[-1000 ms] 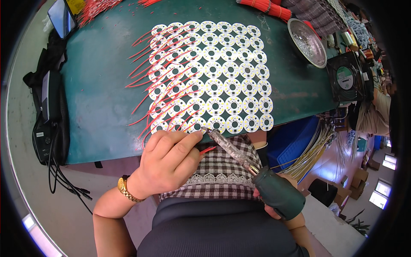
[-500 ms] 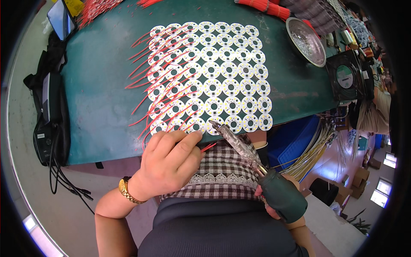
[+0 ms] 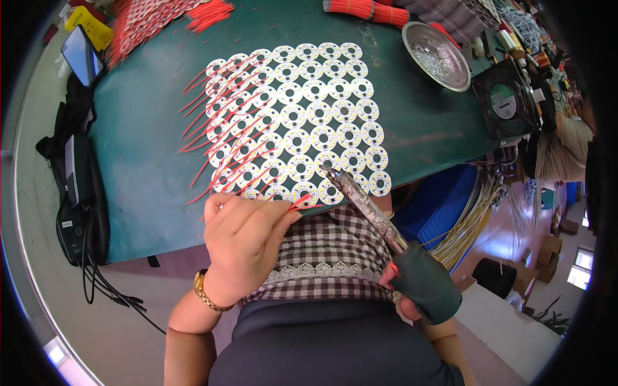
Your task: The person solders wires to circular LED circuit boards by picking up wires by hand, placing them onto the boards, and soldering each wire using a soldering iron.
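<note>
Pinching a short red wire [image 3: 300,203] at the counter's [image 3: 148,161] near edge, the left hand [image 3: 248,241] has its fingers pressed together on it. The wire's long axis points toward 2 o'clock, at the nearest white round board [image 3: 331,191] of the panel [image 3: 299,119]. The right hand [image 3: 412,289], fingers wrapped about a soldering iron [image 3: 364,202], holds its tip at 11 o'clock, just beside that board. Boards toward 9 o'clock carry red leads.
</note>
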A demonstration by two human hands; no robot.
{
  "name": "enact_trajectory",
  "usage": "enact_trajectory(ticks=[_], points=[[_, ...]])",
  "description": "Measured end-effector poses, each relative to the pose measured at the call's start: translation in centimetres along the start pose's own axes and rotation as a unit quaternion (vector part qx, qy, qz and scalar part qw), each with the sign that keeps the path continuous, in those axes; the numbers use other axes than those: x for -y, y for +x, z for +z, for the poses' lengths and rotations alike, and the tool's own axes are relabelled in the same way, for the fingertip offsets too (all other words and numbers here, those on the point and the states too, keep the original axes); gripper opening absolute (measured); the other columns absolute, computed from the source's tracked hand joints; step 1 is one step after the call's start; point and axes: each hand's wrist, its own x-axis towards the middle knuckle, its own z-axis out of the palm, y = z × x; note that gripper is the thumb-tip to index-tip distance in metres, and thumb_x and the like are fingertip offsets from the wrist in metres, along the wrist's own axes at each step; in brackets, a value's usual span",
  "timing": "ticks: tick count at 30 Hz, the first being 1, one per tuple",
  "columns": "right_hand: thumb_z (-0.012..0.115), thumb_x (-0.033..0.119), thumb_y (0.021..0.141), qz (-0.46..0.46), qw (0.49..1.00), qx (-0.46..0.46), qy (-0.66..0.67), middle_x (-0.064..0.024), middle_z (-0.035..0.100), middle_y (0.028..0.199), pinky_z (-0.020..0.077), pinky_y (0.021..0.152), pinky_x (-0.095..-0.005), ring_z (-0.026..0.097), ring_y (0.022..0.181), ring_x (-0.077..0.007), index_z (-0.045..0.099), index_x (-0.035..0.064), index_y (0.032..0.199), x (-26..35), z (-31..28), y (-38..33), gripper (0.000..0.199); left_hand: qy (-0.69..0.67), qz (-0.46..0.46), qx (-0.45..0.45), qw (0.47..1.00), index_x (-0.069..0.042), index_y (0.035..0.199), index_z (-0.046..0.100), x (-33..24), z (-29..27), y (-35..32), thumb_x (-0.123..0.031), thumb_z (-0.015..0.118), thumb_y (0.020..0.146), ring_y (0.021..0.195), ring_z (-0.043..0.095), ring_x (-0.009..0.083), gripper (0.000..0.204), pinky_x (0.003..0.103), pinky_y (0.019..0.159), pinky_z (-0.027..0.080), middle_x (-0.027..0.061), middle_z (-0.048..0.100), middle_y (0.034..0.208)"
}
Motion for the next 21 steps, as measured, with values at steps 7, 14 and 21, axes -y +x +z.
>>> enact_trajectory(ticks=[7,14,21], points=[[0.083,0.019,0.059,-0.079,0.996,0.000,-0.033,-0.0056,0.068,0.088,0.0520,0.069,-0.0373,0.066,0.081,-0.0297,0.068,0.0133,0.104,-0.8,-0.1,-0.6,0.048,0.013,-0.130,0.001,0.991,-0.007,0.079,0.064,-0.6,0.6,0.7,-0.009,0.075,0.085,0.067,0.049,0.0190,0.012,0.033,0.075,0.036,0.0015,0.058,0.069],[0.083,0.023,0.066,0.268,0.952,0.093,0.114,-0.0064,0.071,0.088,0.0528,0.065,-0.0348,0.069,0.075,-0.0279,0.072,0.0103,0.104,0.6,0.2,-0.1,0.042,0.029,-0.135,0.003,0.990,-0.011,0.078,0.061,-0.6,1.4,0.5,-0.011,0.075,0.083,0.069,0.046,0.0191,0.015,0.035,0.073,0.030,-0.0008,0.053,0.071],[0.073,0.024,0.071,-0.164,0.983,-0.049,0.061,-0.0031,0.062,0.074,0.0477,0.060,-0.0273,0.058,0.063,-0.0146,0.069,0.0047,0.090,-3.2,2.2,-0.1,0.027,0.018,-0.126,-0.019,0.992,-0.012,0.078,0.061,-0.5,1.4,0.3,-0.011,0.076,0.082,0.068,0.045,0.0190,0.015,0.035,0.073,0.030,-0.0011,0.051,0.069]])
